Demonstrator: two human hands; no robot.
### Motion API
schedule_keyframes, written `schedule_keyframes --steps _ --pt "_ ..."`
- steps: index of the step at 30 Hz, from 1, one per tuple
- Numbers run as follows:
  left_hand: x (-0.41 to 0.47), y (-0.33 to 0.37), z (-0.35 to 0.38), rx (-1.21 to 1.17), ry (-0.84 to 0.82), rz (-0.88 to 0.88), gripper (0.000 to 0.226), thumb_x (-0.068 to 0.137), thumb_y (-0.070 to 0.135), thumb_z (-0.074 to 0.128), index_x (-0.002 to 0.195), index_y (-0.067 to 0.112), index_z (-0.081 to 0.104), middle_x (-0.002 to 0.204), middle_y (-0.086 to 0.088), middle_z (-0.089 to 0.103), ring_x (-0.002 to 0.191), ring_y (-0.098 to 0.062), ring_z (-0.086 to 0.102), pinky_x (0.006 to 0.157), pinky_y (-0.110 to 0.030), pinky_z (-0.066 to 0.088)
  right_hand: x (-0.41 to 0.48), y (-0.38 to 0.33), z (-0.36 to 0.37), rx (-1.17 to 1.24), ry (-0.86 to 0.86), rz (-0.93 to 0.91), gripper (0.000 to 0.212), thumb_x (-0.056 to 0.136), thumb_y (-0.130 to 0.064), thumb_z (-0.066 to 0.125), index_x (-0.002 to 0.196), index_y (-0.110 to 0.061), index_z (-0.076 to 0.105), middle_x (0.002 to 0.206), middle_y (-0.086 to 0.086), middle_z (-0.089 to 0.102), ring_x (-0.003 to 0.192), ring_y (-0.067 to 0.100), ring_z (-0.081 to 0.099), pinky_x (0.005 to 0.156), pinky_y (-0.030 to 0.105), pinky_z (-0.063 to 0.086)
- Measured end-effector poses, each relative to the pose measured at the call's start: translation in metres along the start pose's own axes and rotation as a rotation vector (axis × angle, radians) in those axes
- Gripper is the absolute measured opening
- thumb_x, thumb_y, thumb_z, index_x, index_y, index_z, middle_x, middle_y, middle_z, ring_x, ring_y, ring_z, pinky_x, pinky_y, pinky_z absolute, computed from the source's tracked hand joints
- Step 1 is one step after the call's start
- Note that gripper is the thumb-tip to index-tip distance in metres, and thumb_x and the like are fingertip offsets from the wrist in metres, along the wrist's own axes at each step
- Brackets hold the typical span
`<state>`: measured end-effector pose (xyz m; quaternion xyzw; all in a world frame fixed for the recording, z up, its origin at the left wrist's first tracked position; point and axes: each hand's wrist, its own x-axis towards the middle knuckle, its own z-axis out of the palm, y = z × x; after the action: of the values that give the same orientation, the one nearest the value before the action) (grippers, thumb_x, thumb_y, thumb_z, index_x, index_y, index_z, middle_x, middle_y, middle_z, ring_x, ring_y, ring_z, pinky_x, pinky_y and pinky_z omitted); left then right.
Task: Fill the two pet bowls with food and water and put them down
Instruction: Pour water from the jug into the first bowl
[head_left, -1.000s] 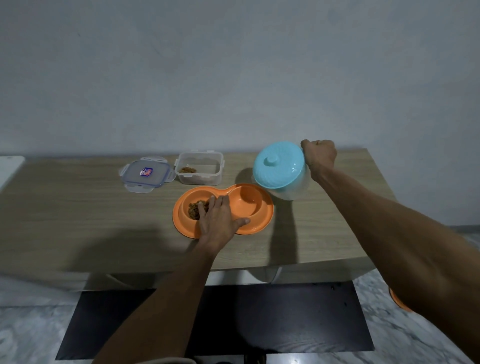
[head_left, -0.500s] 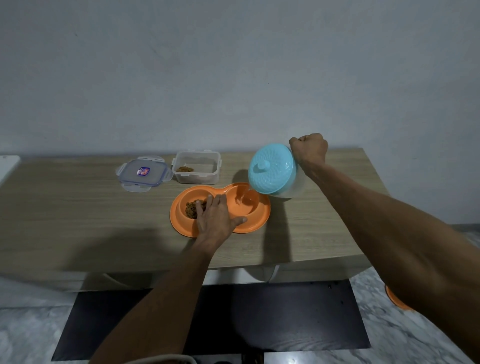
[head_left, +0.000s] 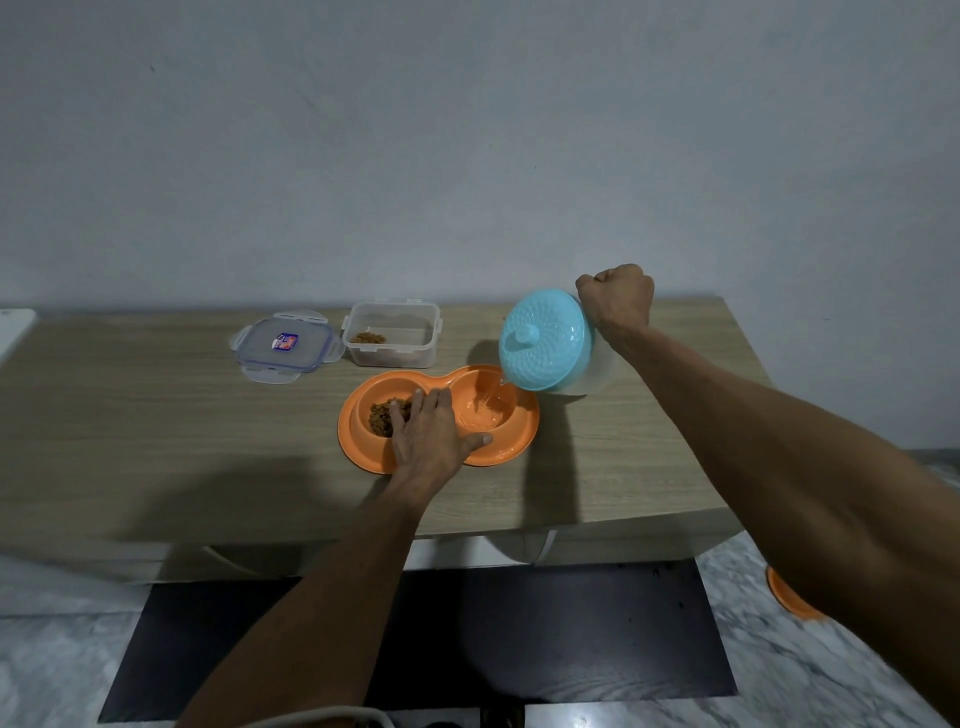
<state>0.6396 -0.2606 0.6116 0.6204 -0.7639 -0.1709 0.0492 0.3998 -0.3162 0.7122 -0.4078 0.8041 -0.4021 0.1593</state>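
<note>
An orange double pet bowl (head_left: 522, 434) sits on the wooden table (head_left: 130, 441). Its left cup holds brown kibble (head_left: 383, 413); its right cup holds a little water (head_left: 480, 413). My left hand (head_left: 428, 434) lies flat on the bowl's middle and front rim, pressing it down. My right hand (head_left: 618, 299) grips the handle of a clear jug with a turquoise lid (head_left: 545, 343). The jug is tipped toward me and left, and a thin stream of water runs from its spout into the right cup.
A clear food container (head_left: 392, 340) with a little kibble stands behind the bowl, its loose lid (head_left: 285, 345) to the left. A dark mat (head_left: 571, 649) lies on the marble floor below the table. Another orange object (head_left: 792, 600) shows on the floor at right.
My right hand has tipped the jug further over the right cup, and water now flows into it. My left hand stays on the bowl.
</note>
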Motion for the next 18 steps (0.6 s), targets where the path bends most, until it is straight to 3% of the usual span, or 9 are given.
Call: schedule_keyframes --steps 18 --pt "0.0017 -0.0004 0.0015 0.008 -0.003 -0.005 0.094 0.08 0.065 0.063 0.151 0.012 0.031 0.156 -0.007 0.037 0.151 -0.029 0.018 0.12 -0.059 0.007 0.0026 -0.0042 -0.003 -0.039 0.012 -0.049 0.039 0.076 -0.011 0.054 0.044 -0.008 0.033 0.045 0.005 0.025 0.048 0.019 0.022 0.055 0.032 0.029"
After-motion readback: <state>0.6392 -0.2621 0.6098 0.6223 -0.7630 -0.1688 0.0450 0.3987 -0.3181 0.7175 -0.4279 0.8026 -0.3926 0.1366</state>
